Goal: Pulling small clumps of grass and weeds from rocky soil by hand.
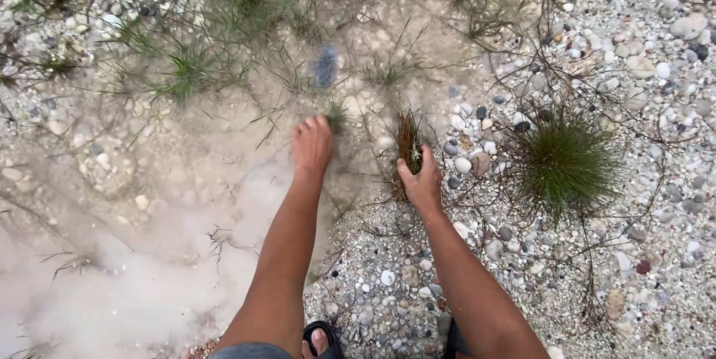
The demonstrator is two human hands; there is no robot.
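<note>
At the edge of shallow, cloudy water, the left hand reaches forward under the surface, fingers loosely together and flat, near a small green grass sprig; whether it grips anything I cannot tell. Just beside it, on the grey and white pebble ground, the right hand is closed around the base of a brown dry grass tuft. A round green grass clump stands near, to the right.

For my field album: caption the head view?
Left hand in murky shallow water, right hand gripping a brownish grass tuft beside gravel.
</note>
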